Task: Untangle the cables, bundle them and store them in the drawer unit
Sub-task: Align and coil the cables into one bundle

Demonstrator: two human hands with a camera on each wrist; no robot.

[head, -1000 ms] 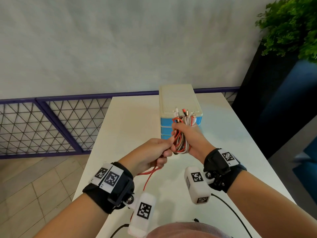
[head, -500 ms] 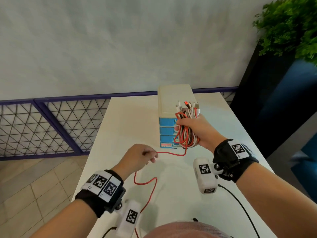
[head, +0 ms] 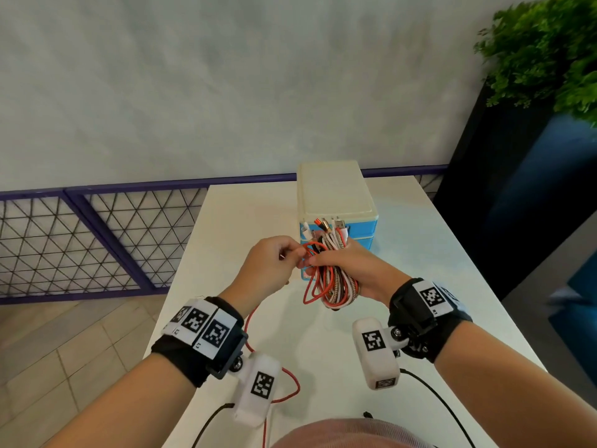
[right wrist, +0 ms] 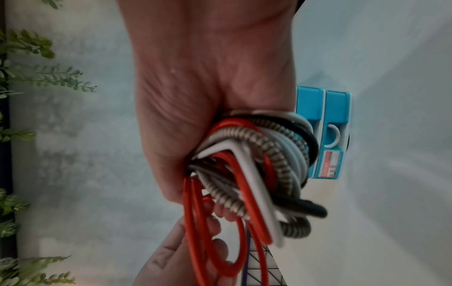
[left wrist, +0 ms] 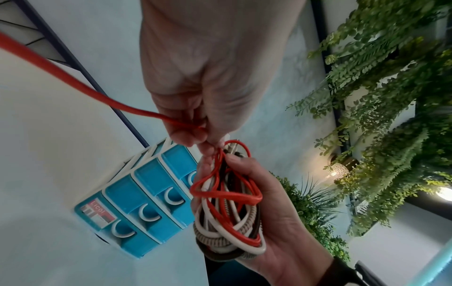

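My right hand grips a folded bundle of cables, red, white, braided and black, held above the white table in front of the drawer unit. The bundle also fills the right wrist view and shows in the left wrist view. My left hand pinches the loose red cable right at the bundle's top. Its slack trails down over the table toward me. The drawer unit has a cream top and blue drawers, all closed.
A purple mesh railing runs behind and left of the table. A dark planter with green foliage stands at the right. Black wrist-camera leads lie on the table's near edge.
My left hand went out left along the red cable, then came back up to the bundle, laying another red loop there. The right hand with the bundle shifted slightly nearer.
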